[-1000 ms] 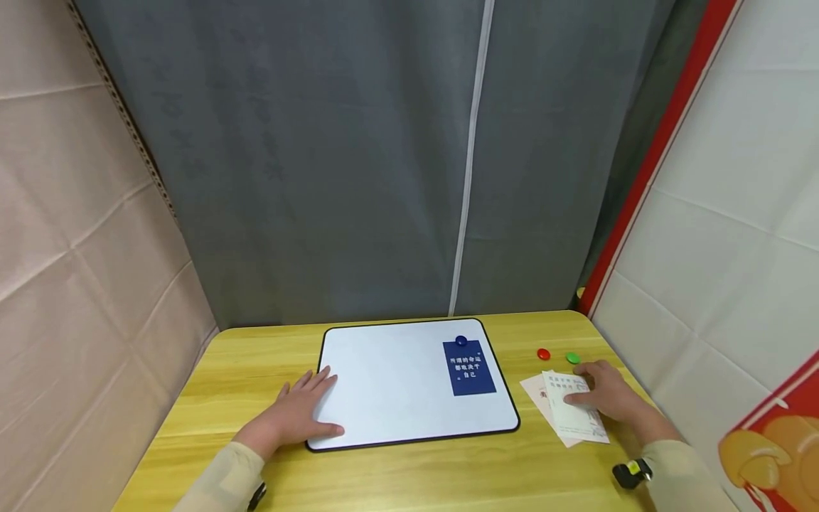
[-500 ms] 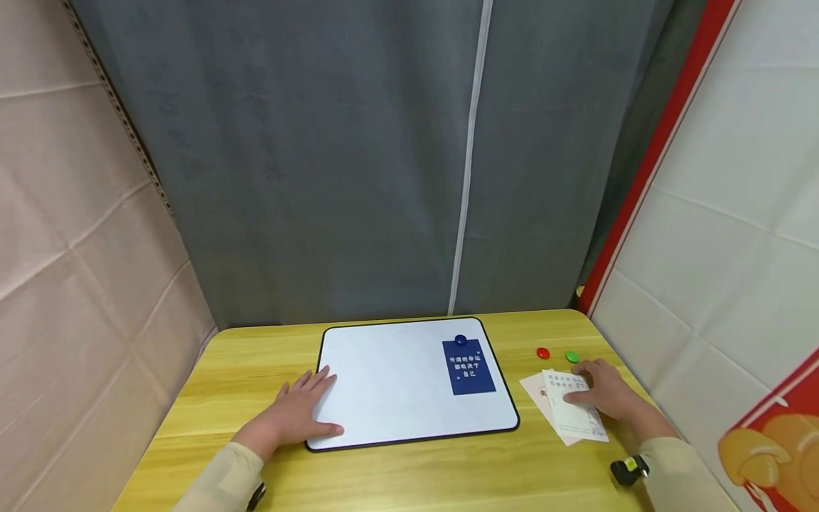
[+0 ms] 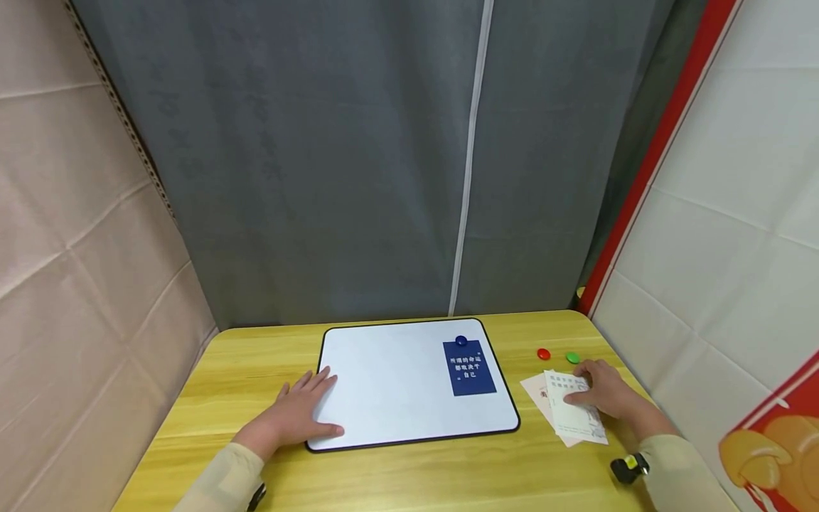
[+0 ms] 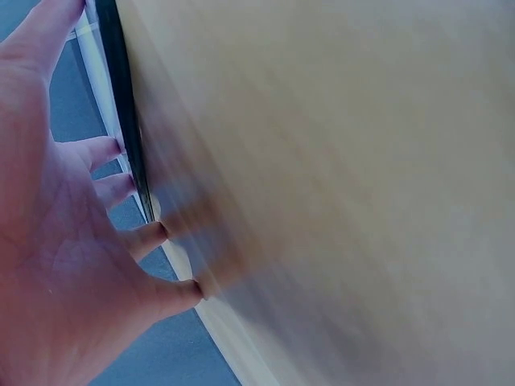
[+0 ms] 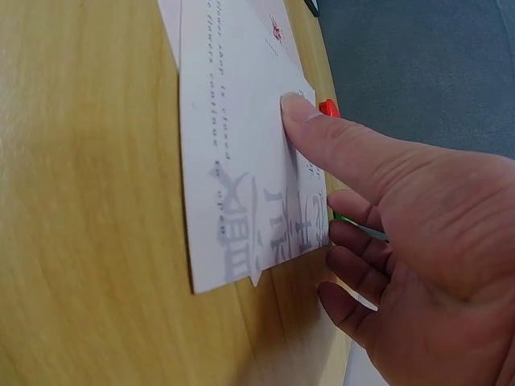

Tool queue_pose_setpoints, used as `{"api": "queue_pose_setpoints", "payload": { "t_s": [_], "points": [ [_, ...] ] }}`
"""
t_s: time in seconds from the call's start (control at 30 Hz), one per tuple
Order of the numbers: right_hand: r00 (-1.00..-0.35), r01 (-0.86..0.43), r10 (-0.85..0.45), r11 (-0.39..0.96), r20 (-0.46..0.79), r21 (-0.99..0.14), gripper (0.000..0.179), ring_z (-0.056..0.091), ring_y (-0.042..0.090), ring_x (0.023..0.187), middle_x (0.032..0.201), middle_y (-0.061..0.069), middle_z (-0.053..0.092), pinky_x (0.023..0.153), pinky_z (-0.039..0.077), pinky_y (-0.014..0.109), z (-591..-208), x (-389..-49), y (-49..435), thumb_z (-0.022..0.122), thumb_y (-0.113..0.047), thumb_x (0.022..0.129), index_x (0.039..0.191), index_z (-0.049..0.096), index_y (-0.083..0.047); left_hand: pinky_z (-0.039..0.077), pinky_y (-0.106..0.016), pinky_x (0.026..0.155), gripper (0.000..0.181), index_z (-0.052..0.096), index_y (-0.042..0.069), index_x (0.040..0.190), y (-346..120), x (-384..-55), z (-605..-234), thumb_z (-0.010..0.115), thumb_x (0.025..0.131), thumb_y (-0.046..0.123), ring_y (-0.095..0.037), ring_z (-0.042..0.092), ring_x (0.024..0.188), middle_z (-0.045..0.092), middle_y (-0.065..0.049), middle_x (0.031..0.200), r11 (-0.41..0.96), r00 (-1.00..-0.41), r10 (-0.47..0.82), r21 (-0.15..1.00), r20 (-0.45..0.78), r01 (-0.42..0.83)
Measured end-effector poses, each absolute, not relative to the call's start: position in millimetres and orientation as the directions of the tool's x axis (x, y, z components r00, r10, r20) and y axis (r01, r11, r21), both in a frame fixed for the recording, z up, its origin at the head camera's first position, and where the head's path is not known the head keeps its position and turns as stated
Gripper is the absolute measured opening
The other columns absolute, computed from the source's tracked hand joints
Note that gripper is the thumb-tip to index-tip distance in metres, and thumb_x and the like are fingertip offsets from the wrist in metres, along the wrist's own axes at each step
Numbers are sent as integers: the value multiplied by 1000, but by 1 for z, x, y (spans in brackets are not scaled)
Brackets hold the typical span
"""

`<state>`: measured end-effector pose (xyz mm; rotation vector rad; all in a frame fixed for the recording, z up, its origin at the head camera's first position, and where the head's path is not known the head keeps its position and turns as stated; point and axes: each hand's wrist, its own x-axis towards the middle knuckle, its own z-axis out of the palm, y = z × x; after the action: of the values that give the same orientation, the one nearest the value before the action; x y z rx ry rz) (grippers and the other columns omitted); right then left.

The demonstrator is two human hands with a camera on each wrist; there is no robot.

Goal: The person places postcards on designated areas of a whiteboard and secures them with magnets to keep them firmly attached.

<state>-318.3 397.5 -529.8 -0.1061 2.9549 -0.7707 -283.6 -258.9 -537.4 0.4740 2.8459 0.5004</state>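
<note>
My left hand lies spread over the left edge of a whiteboard with a black rim, thumb and fingers straight. In the left wrist view, fingertips rest along the board's edge. At the right, my right hand pinches a white printed postcard near its far right corner. The right wrist view shows the thumb flat on the postcard and the other fingers curled at its edge. Partly hidden beneath is a pale pink card.
A dark blue card with white writing lies on the board under a dark blue round magnet. Red and green round magnets sit beyond the postcard on the wooden table. A grey curtain hangs behind the table.
The white postcard has shifted very slightly in my right hand. My left hand stays in place on the whiteboard.
</note>
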Motion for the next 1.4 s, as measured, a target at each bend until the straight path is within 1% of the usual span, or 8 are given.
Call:
{"api": "queue_pose_setpoints", "payload": {
  "t_s": [0.27, 0.47, 0.7, 0.97, 1.1, 1.23, 1.4],
  "points": [
    [-993, -60, -100, 870, -56, -489, 72, 52, 34, 103, 112, 17, 59, 89, 49, 47, -528, -316, 396, 98, -38, 85, 125, 61, 10, 13, -87, 121, 117, 40, 10, 172, -258, -282, -535, 82, 85, 76, -54, 21, 164, 25, -14, 182, 889, -925, 347, 366, -152, 273],
    [-994, -53, -96, 869, -61, -491, 72, 52, 34, 103, 112, 16, 60, 89, 49, 48, -527, -318, 396, 99, -38, 84, 124, 61, 9, 14, -86, 121, 116, 40, 10, 172, -257, -282, -535, 82, 85, 76, -55, 22, 163, 25, -14, 182, 890, -925, 349, 362, -154, 276],
    [-992, -42, -94, 880, -87, -473, 74, 51, 34, 106, 113, 13, 61, 91, 47, 47, -528, -321, 399, 99, -44, 82, 126, 66, 5, 13, -85, 123, 116, 40, 13, 172, -258, -283, -536, 82, 85, 77, -54, 22, 164, 25, -12, 183, 894, -925, 343, 359, -163, 268],
    [-991, -51, -105, 877, -88, -477, 69, 52, 32, 104, 110, 11, 61, 87, 47, 44, -528, -324, 401, 99, -46, 82, 122, 67, 0, 13, -85, 122, 116, 40, 11, 172, -258, -283, -535, 83, 85, 76, -54, 21, 164, 25, -13, 183, 891, -925, 345, 365, -158, 270],
    [-990, -58, -114, 871, -85, -488, 67, 54, 32, 103, 108, 11, 62, 85, 48, 43, -528, -325, 402, 99, -44, 82, 119, 65, 0, 13, -85, 122, 116, 40, 12, 172, -258, -283, -535, 82, 85, 76, -54, 22, 164, 25, -13, 183, 891, -926, 345, 363, -155, 272],
    [-988, -31, -107, 842, -111, -539, 63, 57, 28, 99, 107, 9, 64, 80, 49, 40, -530, -327, 404, 98, -40, 84, 118, 63, -1, 14, -85, 122, 116, 40, 12, 172, -258, -283, -536, 82, 85, 76, -54, 22, 164, 25, -12, 183, 893, -925, 344, 360, -158, 271],
    [-985, -22, -117, 808, -124, -589, 50, 59, 26, 96, 102, 7, 63, 78, 47, 37, -528, -326, 408, 96, -33, 88, 113, 63, -5, 14, -85, 122, 116, 40, 12, 172, -258, -283, -536, 82, 85, 77, -54, 22, 164, 25, -12, 183, 894, -926, 344, 357, -155, 272]
  ]
}}
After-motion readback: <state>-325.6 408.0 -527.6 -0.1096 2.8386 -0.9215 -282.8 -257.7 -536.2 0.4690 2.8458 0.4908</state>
